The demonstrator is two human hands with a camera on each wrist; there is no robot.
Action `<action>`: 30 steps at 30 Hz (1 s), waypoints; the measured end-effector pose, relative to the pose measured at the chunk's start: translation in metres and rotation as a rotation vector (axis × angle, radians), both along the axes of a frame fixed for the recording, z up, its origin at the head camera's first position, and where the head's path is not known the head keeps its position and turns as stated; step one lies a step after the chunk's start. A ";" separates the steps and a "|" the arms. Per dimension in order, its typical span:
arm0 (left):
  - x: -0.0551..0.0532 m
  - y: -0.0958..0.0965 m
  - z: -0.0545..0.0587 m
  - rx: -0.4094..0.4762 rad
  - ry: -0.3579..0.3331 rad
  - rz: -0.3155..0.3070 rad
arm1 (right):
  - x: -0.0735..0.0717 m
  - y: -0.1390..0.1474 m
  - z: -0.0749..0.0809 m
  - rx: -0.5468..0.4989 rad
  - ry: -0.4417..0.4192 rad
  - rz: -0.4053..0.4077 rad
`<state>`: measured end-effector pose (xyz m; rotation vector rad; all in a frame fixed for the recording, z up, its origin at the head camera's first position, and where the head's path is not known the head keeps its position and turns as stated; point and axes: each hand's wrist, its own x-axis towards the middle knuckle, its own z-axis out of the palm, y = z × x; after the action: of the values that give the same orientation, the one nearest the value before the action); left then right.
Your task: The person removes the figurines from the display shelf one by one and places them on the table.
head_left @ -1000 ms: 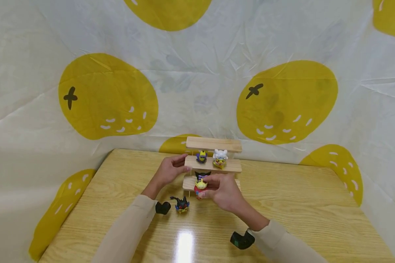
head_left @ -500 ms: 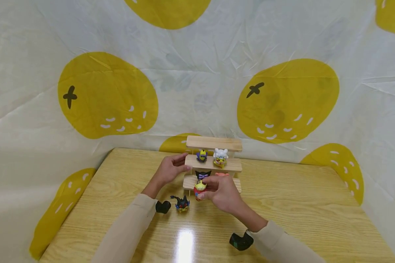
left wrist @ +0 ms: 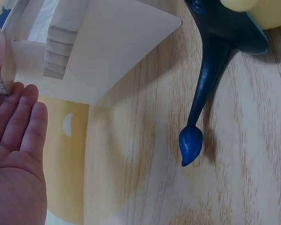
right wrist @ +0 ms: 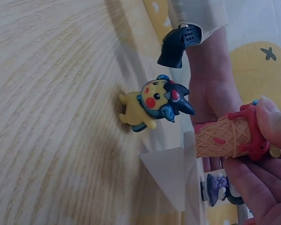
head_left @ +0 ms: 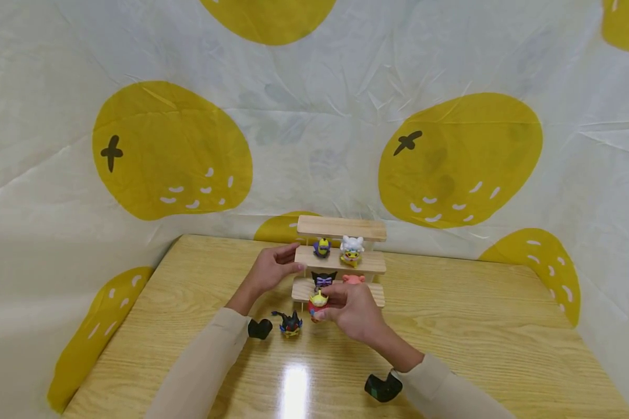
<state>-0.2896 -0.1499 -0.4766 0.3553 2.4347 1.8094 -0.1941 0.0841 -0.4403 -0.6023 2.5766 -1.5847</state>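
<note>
My right hand pinches a toy figurine with a waffle-cone base and red dripping top; its yellow eared head faces up in the head view. It is just in front of the lowest tier of a three-tier wooden display stand. At the stand's left side, my left hand holds the end of the middle board between thumb and fingers. On the table before the stand sits a yellow figurine with a black spiky hood; its dark tail ends in a blue tip.
The middle tier carries a purple-and-yellow figurine and a white-capped yellow one. A black-eared figurine and a pink one stand on the lowest tier. Behind the table hangs a curtain with yellow fruit prints.
My right hand and the cone figurine have moved slightly down and toward me, so the pink figurine behind shows more. The left hand stays at the stand.
</note>
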 end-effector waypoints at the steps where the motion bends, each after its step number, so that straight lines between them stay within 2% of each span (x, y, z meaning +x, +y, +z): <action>1: 0.000 0.000 0.000 0.004 0.001 -0.004 | 0.000 0.000 -0.001 0.002 0.001 -0.001; 18: 0.000 0.000 0.001 0.012 0.004 -0.001 | 0.000 -0.004 -0.012 -0.033 -0.050 0.006; 30: -0.002 0.000 0.000 0.011 0.002 0.000 | -0.002 -0.004 -0.023 -0.043 -0.051 -0.022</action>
<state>-0.2913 -0.1501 -0.4764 0.3592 2.4266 1.8245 -0.1956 0.0798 -0.4630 -0.5310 2.5272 -1.6434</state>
